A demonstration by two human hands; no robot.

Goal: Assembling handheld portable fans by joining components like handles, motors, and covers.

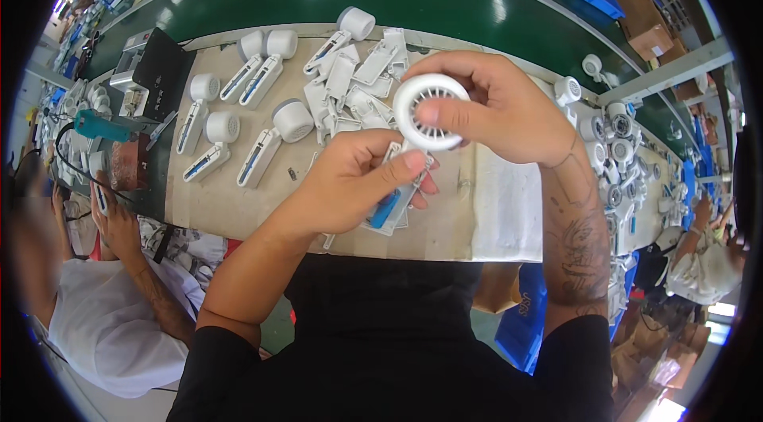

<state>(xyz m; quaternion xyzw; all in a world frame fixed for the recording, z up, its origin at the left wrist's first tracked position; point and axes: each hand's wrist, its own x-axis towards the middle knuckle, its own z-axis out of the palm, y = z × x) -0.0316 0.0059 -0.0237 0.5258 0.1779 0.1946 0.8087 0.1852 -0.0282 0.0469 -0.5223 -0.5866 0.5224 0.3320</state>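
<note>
Black shirt (381, 342) is what's caught closest to the lens, with both forearms reached out past it over the table (445, 215), so the heap of white plastic casings (346, 88) can be used as the landmark. White handheld fan (429, 87) is held up just right of that heap, with its handle slanted down to the near side and a blue part (387, 206) left exposed in it. Handle's wrapped by the left hand (350, 183), near side of the heap, thumb pressed along by the neck, fingers curled underneath; that forearm is angled in from lower left. Fan head's pinched by the right hand (505, 112), right of the heap: thumb laid flat over the grille, fingers hooked behind the rim, wrist bent leftward, forearm run up almost straight. Left of the heap, several fans (258, 156) are laid out with opened handles; well to its right, more fan heads (618, 150) are bunched up. As for writing, pale lettering can be spotted on a blue bin (520, 338), nearer than the heap and to its right, below table level. Tiny marks are carried by the black panel (163, 76) far left of the heap, too small to be read.
</note>
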